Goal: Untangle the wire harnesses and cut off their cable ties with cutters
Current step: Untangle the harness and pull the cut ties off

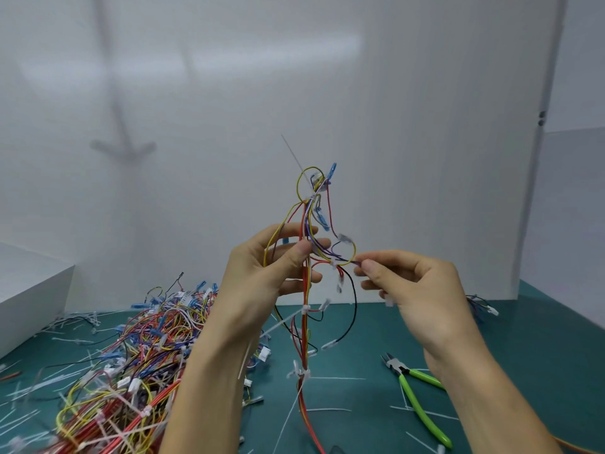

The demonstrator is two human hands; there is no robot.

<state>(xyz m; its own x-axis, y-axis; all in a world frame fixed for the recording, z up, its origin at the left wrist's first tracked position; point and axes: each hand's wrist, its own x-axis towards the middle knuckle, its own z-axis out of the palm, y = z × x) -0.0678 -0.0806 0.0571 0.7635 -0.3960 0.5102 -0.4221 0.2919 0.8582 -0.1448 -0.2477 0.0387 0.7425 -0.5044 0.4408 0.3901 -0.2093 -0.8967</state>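
Observation:
I hold one wire harness upright in front of me, a bundle of red, yellow, purple and black wires with blue and white connectors. My left hand grips its stem between thumb and fingers. My right hand pinches a purple wire at a yellow loop to the right of the stem. White cable ties wrap the bundle below my left hand, near the top and lower down. The green-handled cutters lie on the mat under my right forearm.
A big tangled pile of harnesses covers the green mat at left, with cut white tie pieces scattered around. A white box stands at far left. A small harness lies at back right by the white wall.

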